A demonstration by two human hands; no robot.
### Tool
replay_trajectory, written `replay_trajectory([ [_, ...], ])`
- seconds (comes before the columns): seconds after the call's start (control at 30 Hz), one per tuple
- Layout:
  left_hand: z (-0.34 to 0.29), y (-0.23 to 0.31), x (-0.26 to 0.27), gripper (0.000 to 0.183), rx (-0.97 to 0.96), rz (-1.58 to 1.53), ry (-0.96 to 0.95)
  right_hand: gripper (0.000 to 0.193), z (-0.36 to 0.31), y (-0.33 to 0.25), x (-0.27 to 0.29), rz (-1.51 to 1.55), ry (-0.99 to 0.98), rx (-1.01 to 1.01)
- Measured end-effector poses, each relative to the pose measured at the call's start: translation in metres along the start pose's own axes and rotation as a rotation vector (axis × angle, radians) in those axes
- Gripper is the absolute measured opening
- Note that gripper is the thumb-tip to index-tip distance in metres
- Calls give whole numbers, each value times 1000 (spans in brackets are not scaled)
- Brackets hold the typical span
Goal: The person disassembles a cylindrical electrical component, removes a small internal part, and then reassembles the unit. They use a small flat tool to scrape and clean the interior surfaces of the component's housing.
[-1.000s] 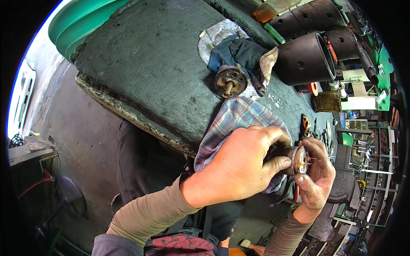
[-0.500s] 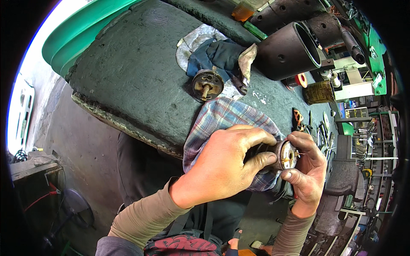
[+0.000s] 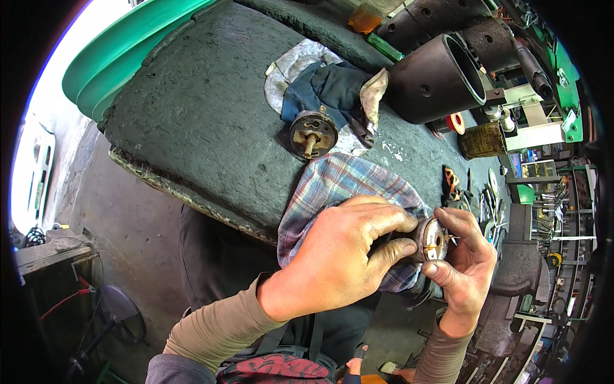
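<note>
Between both hands is a small round metal part (image 3: 433, 240) with a central hole and light patches on its face. My left hand (image 3: 342, 249) grips its near side between thumb and fingers. On the other side, my right hand (image 3: 468, 259) holds the rim with thumb and fingertips. A plaid cloth (image 3: 332, 182) lies beneath the left hand, over the bench edge. Farther off, a round dark metal housing (image 3: 313, 135) with a shaft standing out of it rests beside blue and white rags (image 3: 326, 89).
The dark workbench (image 3: 211, 115) carries a large black cylinder (image 3: 428, 83), a red-rimmed roll (image 3: 456, 123) and a rusty can (image 3: 481, 141) at its far right. Hand tools (image 3: 491, 198) lie right of my hands, near a vise (image 3: 517, 269). A green basin (image 3: 121, 57) stands far left.
Both hands and the round metal part sit slightly lower and farther right in view. The part's face appears turned a little, while both hands still hold it.
</note>
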State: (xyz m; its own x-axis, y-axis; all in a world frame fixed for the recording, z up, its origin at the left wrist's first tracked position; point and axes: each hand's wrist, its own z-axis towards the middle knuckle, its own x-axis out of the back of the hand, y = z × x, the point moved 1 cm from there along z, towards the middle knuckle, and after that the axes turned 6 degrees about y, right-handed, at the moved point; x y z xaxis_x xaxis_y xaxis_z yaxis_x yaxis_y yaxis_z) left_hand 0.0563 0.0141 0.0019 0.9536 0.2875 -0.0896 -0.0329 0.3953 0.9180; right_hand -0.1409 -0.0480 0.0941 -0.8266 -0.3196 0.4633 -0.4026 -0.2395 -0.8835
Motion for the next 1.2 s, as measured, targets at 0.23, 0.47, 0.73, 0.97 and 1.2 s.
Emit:
replay_trajectory([
  [0.23, -6, -1, -6, 56, -19, 52, -6, 81, -3, 1, -3, -29, 36, 43],
  [0.47, -12, -2, -23, 72, -119, 151, 106, 83, -7, 4, -3, -85, 92, 57],
  [0.73, -14, -2, -24, 71, -104, 165, 120, 83, -10, 3, -6, -73, 110, 43],
  [0.97, -13, -2, -24, 68, -129, 178, 139, 83, -5, 3, 0, -40, 41, 25],
  [1.2, -13, -3, -23, 66, -150, 182, 138, 82, -1, 3, 2, -9, -5, 18],
])
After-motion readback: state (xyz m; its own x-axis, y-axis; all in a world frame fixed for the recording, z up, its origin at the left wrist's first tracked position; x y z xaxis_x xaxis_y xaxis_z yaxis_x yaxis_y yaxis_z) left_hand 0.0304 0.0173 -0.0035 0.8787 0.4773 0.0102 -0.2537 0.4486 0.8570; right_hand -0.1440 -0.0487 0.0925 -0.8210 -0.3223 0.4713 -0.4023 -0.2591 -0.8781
